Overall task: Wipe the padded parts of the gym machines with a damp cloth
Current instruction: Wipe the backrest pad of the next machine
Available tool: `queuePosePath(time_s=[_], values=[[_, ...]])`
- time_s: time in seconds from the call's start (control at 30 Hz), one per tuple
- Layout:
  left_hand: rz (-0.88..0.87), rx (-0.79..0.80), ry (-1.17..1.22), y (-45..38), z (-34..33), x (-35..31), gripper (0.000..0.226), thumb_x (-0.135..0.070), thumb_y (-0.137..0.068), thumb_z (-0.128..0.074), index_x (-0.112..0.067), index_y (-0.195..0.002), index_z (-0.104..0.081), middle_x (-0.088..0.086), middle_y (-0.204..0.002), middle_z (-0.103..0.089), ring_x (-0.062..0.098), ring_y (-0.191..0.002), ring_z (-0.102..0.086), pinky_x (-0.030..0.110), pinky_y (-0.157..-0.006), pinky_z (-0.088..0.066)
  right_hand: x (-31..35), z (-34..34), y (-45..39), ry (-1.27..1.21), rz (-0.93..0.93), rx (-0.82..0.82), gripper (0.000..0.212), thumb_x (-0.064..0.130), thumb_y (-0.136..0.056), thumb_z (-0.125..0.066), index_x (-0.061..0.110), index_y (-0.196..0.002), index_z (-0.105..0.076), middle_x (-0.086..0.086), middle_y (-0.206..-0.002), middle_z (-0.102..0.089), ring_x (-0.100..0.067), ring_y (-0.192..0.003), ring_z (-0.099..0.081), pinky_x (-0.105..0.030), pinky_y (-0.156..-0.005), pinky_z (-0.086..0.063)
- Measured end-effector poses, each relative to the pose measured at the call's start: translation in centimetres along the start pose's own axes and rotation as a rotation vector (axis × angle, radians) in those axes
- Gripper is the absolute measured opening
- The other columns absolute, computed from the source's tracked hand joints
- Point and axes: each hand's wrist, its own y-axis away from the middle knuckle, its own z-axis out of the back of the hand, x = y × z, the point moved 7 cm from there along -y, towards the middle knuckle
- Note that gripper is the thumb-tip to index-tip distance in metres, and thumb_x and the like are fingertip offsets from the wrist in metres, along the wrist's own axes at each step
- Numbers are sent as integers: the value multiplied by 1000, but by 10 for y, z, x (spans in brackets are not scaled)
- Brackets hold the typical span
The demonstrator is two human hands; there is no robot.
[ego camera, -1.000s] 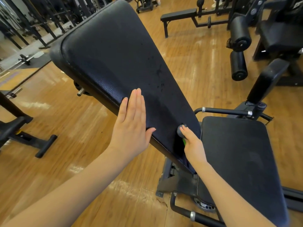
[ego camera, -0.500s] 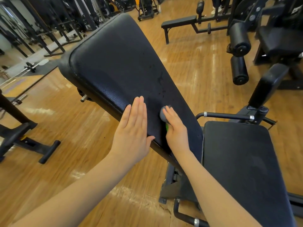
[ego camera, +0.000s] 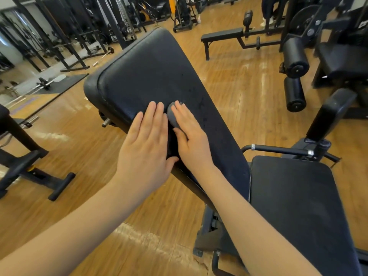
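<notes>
Since a second ago the right hand (ego camera: 192, 136) has slid the cloth (ego camera: 172, 116) up the inclined back pad (ego camera: 151, 76), from the low end near the seat pad (ego camera: 298, 206) to the mid section, and now sits just beside the left hand (ego camera: 147, 144). Left hand has barely shifted; camera view has tipped up, more of the gym floor (ego camera: 239, 86) shows.

Left hand: flat on the near edge of the back pad, fingers straight and together, thumb out to the side, holds nothing, looks like it steadies the pad. Right hand: fingers straight and close together, pressing flat on the cloth, thumb alongside. Cloth is a small grey wad, mostly hidden under the right fingers, only its upper left edge shows, touching the pad surface between the two hands.

Step in hand, as a judgement: mid wipe stroke on the back pad, travelling upward. Lower part probably covered; upper half and far edge look undone, dark specks show on the pad to the right of the hand. Seat pad, and the roller pads (ego camera: 294, 56) on the machine to the right, not yet touched.

Next move calls for: keep palm pressure on the cloth, carry on up to the rounded top end, then overlap passes toward the far edge. Left hand may have to clear the lane.
</notes>
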Motion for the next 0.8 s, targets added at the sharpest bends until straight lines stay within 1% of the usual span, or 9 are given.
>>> queuePosePath(time_s=[0.07,0.1,0.2,0.27,0.37,0.47,0.57,0.67,0.8], values=[[54,-65,20,1,4,11,105,-62,-84,-46,8,-150,-3,27,-159,-2,38,-149,2,46,-118,6,-23,4,18,34,-19,-8,50,-2,-89,-43,7,-139,-41,-6,-145,-40,-20,-138,-32,-21,-112,-25],[72,-74,31,2,3,16,108,-62,-82,-52,9,-150,-8,28,-158,-6,39,-148,-1,46,-119,4,-36,8,28,58,-45,-9,50,-5,-89,-44,7,-138,-43,-5,-145,-41,-19,-138,-32,-22,-112,-25],[97,-57,21,1,-3,21,111,-62,-80,-58,9,-149,-9,28,-158,-11,39,-148,-4,46,-119,4,-58,15,49,106,-148,-18,49,-10,-90,-45,8,-136,-46,0,-142,-41,-13,-136,-32,-31,-111,-30],[108,-70,42,0,-3,20,113,-61,-79,-62,9,-149,-9,28,-158,-10,39,-148,-4,45,-119,3,-52,20,43,95,-152,-61,45,-7,-91,-45,7,-133,-49,-4,-140,-46,-12,-133,-36,-30,-110,-33],[175,-110,104,5,-1,27,120,-63,-74,-65,8,-150,-5,26,-159,-5,36,-149,0,43,-120,1,-10,29,6,34,-12,-162,41,3,-93,-41,3,-132,-49,-10,-138,-49,-19,-133,-38,-20,-109,-31],[242,-121,119,7,1,33,126,-67,-70,-63,7,-149,2,26,-159,-3,35,-149,2,43,-120,3,35,16,-32,38,176,-123,43,5,-91,-42,1,-134,-45,-15,-141,-45,-28,-137,-33,-19,-110,-26],[243,-128,114,5,1,32,125,-67,-69,-59,10,-149,-1,27,-159,-6,36,-148,-1,42,-120,5,43,-11,-43,80,232,-27,42,2,-91,-41,0,-133,-47,-16,-141,-45,-29,-137,-33,-27,-112,-27],[228,-128,106,5,0,32,123,-68,-70,-57,10,-150,-5,27,-159,-6,36,-148,-1,42,-120,5,16,-7,-24,106,183,-53,43,-4,-89,-43,1,-132,-49,-13,-140,-47,-26,-135,-36,-32,-111,-31],[218,-107,63,5,-3,30,122,-71,-73,-54,9,-150,-2,27,-159,-3,37,-149,2,43,-120,5,-19,6,16,171,88,-48,46,-9,-86,-48,1,-131,-51,-13,-138,-49,-27,-132,-40,-42,-106,-39]])
